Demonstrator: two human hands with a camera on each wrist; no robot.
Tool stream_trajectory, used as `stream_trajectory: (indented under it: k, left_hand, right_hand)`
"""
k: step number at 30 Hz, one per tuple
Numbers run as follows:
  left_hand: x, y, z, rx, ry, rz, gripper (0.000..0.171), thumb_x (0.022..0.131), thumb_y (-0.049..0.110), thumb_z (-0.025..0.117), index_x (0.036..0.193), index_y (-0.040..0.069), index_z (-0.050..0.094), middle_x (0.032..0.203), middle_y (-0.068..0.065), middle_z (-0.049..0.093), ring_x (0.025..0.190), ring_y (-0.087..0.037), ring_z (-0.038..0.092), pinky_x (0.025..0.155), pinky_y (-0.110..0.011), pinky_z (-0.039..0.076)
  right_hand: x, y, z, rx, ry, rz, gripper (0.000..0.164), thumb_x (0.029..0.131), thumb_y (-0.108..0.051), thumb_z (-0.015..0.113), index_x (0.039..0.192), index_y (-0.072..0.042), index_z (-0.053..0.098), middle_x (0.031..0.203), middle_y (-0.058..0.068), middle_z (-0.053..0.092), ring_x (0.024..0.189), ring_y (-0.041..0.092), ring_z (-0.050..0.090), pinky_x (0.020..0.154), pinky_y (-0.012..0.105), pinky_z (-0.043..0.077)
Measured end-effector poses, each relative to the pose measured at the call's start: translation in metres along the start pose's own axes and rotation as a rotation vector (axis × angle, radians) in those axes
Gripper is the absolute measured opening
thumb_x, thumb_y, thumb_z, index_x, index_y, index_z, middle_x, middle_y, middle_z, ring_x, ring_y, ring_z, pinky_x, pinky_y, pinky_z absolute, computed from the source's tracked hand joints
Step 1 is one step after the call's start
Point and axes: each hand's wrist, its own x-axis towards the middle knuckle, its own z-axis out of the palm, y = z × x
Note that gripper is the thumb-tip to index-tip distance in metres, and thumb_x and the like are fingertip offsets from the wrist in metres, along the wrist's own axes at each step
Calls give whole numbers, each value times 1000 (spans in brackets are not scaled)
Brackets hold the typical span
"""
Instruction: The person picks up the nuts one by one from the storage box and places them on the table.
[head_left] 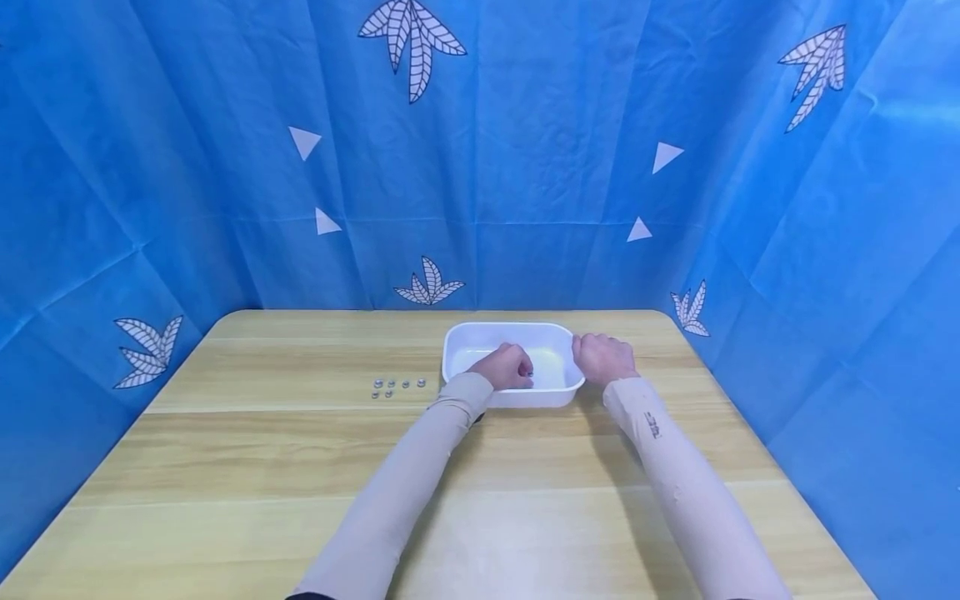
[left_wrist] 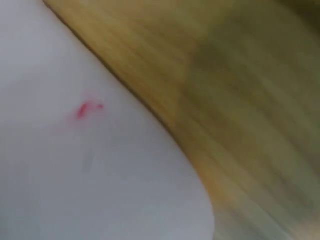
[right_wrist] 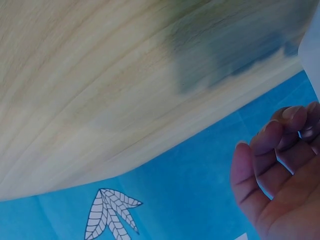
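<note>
A white rectangular plastic basin (head_left: 525, 399) stands toward the back of the wooden table. My left hand (head_left: 504, 367) reaches over its near rim, fingers curled, and pinches a small silver metal piece (head_left: 531, 375) inside the basin. At the basin's right end, my right hand (head_left: 604, 358) grips the rim. Its curled fingers (right_wrist: 267, 137) show beside the white wall in the right wrist view. The left wrist view holds only the basin's outer wall (left_wrist: 100, 165), with a small red mark, and no part of the hand.
Left of the basin, several small silver metal pieces (head_left: 391, 384) lie in two short rows on the wooden table (head_left: 300, 467). A blue curtain (head_left: 480, 167) with white leaf and triangle prints hangs behind and along both sides of the table.
</note>
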Motion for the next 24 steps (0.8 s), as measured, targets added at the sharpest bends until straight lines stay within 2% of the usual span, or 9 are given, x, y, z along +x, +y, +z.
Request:
stream_trajectory:
  k: [7, 15, 24]
  left_hand:
    - [2, -2, -1, 6, 4, 23, 26, 94, 10, 73, 120, 4, 76, 116, -11, 77, 109, -21, 68, 102, -34, 56]
    - [2, -3, 1, 38, -9, 30, 20, 95, 12, 74, 113, 6, 79, 111, -9, 79, 105, -19, 69, 99, -32, 58]
    - [-1, -1, 1, 35, -15, 37, 15, 95, 13, 73, 107, 7, 81, 109, -9, 80, 105, -20, 73, 98, -32, 59]
  right_hand:
    - [0, -4, -3, 1, -4, 10, 62, 110, -36, 19, 95, -2, 68, 102, 25, 73, 98, 46, 71, 81, 59, 58]
    - [1, -3, -3, 18, -6, -6, 57, 111, -34, 22, 93, -3, 66, 93, 23, 71, 89, 43, 70, 76, 57, 59]
    - [-2, -2, -1, 28, -12, 4, 59, 111, -36, 20, 91, -4, 66, 92, 23, 71, 87, 43, 70, 75, 56, 59]
